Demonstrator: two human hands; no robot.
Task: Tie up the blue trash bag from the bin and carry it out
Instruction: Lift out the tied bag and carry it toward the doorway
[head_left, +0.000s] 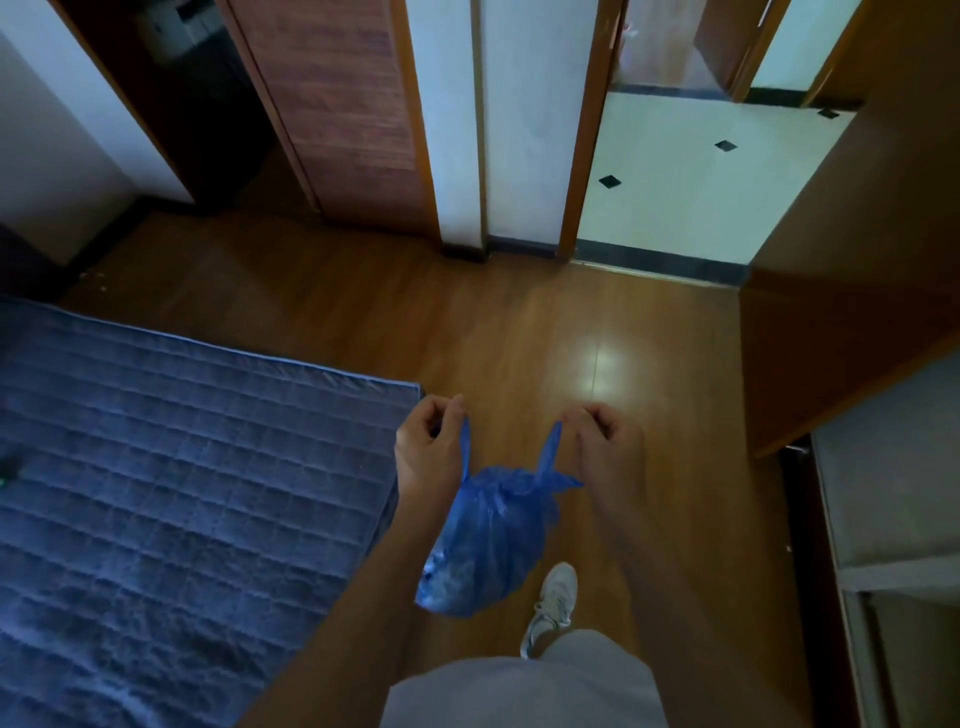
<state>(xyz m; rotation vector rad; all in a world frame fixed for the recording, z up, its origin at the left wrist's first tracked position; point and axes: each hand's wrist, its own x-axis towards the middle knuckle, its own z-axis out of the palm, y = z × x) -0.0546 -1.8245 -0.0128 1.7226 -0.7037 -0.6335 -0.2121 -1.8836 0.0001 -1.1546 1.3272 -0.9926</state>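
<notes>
A blue trash bag hangs in the air in front of me, above the wooden floor, with a knot at its neck and pale rubbish showing through the plastic. Two thin tails rise from the knot. My left hand pinches the left tail, and my right hand pinches the right tail. Both hands are held apart, a little above the bag. No bin is in view.
A bed with a blue quilted cover fills the left side. An open doorway onto white tiles lies ahead to the right, beside a wooden door. A closed wooden door stands ahead to the left. My white shoe is below the bag.
</notes>
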